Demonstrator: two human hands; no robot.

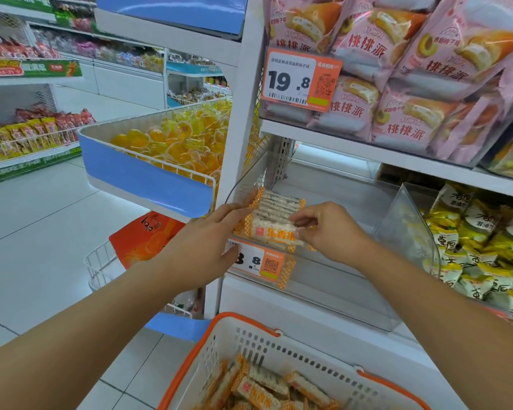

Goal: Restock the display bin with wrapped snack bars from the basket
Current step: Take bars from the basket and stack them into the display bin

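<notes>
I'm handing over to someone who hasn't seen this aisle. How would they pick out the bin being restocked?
Find the white shelf unit carrying pink cake bags. One shelf below sits a clear display bin, mostly bare, with a row of orange-checked snack bars at its left end between both hands. Its neighbour to the right is packed with yellow packets.

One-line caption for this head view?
Both hands steady a row of wrapped snack bars in the clear display bin above the basket.
</notes>
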